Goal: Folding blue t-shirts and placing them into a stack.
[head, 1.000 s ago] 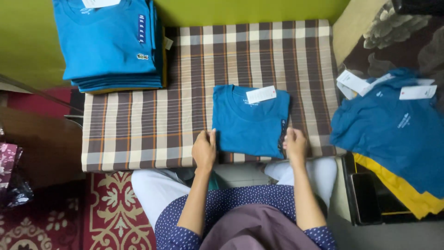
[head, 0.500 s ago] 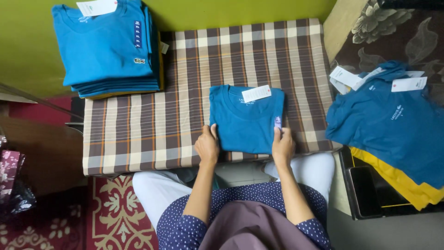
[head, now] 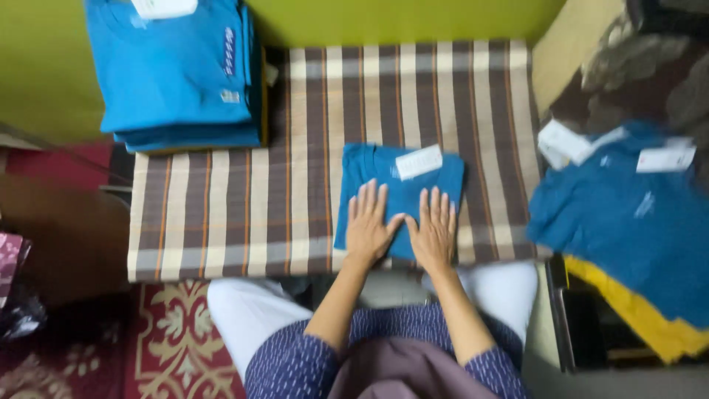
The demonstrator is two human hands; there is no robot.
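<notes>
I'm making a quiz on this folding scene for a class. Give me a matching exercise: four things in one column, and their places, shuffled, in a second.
Things
1. stack of folded blue T-shirts
2. single folded blue T-shirt with a white tag
3. loose pile of unfolded blue shirts
4. yellow cloth

Places
A. under both flat hands
B. far left corner of the checked pad
C. under the loose pile's near edge
D. off the pad, to the right

Pairs: 1-B, 2-A, 3-D, 4-C

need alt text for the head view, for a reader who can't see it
Both hands, left hand and right hand, lie flat on a folded blue shirt on a plaid board. A stack of folded blue shirts sits at upper left, and loose blue shirts lie at right.
</notes>
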